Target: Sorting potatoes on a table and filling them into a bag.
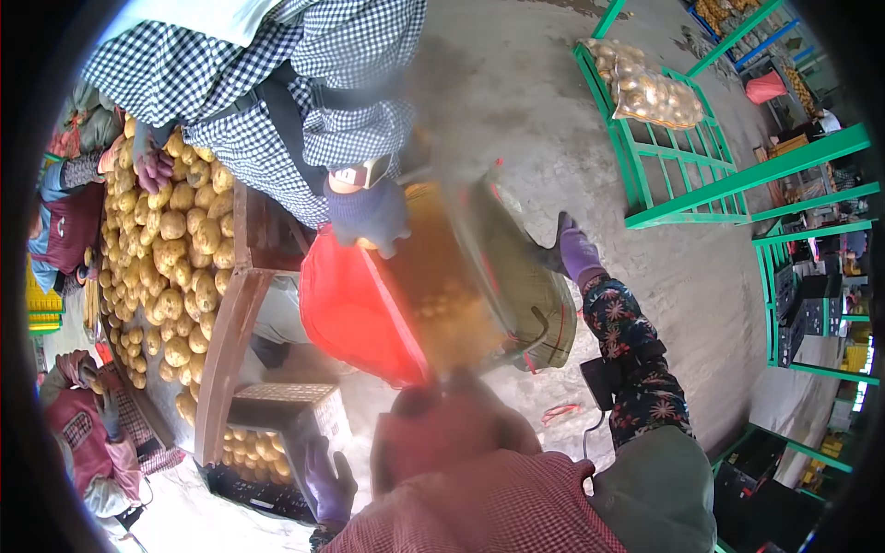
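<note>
"What's blurred right of the bright red plastic sack (355,309)?"

"A brown, box-shaped container (438,263); its yellowish contents (456,313) can't be told."

"Above the sack?"

"A co-worker in black-and-white checked clothing (355,55), head cut off by the upper edge."

"Below it?"

"The lilac-gloved left hand (332,486), cut off near the wrist by the lower edge."

"Far right of it?"

"Dark stacked objects (816,288) on green metal frames (834,372), too small to tell."

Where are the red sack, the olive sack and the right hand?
Red sack (352,309): head view, middle of its side.
Olive sack (536,288): head view, its side.
Right hand (577,251): head view, the purple glove.
</note>
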The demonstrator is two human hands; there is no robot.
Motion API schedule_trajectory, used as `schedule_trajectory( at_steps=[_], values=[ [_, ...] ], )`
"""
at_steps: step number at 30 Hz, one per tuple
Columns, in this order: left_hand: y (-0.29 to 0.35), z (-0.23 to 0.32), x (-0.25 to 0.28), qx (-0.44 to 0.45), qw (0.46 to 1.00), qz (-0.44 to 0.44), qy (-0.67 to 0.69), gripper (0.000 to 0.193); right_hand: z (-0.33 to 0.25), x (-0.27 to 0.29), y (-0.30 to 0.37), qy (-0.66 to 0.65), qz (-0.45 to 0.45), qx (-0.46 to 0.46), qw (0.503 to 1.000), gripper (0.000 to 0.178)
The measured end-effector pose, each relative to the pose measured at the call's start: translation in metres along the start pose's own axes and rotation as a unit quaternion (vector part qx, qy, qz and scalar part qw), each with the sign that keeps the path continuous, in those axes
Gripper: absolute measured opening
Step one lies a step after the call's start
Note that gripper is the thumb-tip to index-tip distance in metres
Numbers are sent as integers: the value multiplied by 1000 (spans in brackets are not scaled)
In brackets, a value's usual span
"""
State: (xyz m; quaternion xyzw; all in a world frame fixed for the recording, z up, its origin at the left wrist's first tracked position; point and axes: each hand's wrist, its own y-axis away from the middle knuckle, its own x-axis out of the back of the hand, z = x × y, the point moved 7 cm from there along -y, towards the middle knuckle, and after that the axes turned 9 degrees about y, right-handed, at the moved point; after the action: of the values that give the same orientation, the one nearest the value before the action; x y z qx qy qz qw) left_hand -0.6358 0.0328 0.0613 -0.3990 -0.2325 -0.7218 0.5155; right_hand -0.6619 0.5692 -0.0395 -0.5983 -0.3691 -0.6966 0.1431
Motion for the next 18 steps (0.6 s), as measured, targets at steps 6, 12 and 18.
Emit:
schedule_trajectory(
  at_steps=[6,12,18],
  values=[
    [15,-8,4,111,993,20,31,22,77,7,-28,-63,69,-134,987,29],
    [33,-14,15,100,992,32,66,20,49,62,-8,-12,115,-14,993,30],
    [38,-17,24,88,991,68,78,17,59,27,-1,-22,48,-67,996,43]
  ],
)
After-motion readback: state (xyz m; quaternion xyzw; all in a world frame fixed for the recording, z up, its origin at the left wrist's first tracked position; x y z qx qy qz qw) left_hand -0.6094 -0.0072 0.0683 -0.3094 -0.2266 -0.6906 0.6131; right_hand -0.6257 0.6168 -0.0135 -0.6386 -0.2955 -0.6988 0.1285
